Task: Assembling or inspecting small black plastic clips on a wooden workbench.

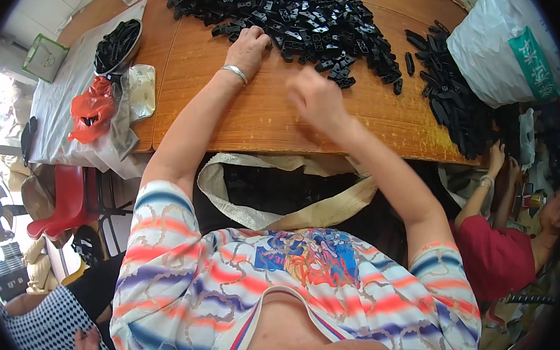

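Small black plastic parts (286,17) lie heaped on the wooden desk (195,83). The left hand (247,51) touches the heap's near edge; the blurred right hand (317,98) is nearby. What either grip holds, I cannot tell. An open woven sack (331,210) gapes below the desk edge.

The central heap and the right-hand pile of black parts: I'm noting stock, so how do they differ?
The central heap is much larger than the right-hand pile. Pieces in the heap look mostly short and blocky; many in the pile look longer and slimmer. The person's left hand is at the heap's near edge, while a co-worker's hand is by the pile's near end. Both are black and lie on the wooden table.
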Available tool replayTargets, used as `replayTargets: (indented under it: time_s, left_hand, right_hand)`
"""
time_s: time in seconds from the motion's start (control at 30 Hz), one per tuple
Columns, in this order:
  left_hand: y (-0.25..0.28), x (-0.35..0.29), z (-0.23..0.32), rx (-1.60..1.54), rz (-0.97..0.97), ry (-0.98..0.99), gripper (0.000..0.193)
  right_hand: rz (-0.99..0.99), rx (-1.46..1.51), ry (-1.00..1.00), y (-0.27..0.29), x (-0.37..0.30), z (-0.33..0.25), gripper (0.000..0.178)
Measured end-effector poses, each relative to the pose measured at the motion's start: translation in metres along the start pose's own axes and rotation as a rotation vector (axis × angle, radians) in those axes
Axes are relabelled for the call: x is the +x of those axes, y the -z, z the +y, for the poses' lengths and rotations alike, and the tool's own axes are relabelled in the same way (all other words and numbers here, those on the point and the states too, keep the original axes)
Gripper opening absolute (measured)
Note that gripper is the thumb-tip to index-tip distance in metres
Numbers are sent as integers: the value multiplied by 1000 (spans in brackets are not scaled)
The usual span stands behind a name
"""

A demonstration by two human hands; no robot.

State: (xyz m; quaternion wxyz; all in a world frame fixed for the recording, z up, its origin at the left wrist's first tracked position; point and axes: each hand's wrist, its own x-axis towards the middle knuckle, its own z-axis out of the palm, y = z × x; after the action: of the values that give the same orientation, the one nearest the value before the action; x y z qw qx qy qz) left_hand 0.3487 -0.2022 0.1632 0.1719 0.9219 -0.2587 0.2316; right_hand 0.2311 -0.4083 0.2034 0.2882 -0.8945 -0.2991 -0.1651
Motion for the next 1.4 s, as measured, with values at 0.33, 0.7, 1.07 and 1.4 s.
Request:
replayTargets:
  time_s: [0.33, 0.7, 1.07, 1.4]
  left_hand:
    - [45, -50, 65, -125, -155, -6, 16]
    - [71, -82, 99, -297, 25, 112, 32]
    - [56, -95, 122, -992, 147, 508, 14]
    - [63, -93, 97, -1412, 1, 738, 23]
  right_hand:
    - [-115, -260, -178, -34, 81, 65, 19]
    - [-157, -168, -239, -12, 51, 50, 23]
    - [-18, 1247, -1007, -15, -12, -26, 18]
    - [164, 135, 105, -4, -9, -13, 25]
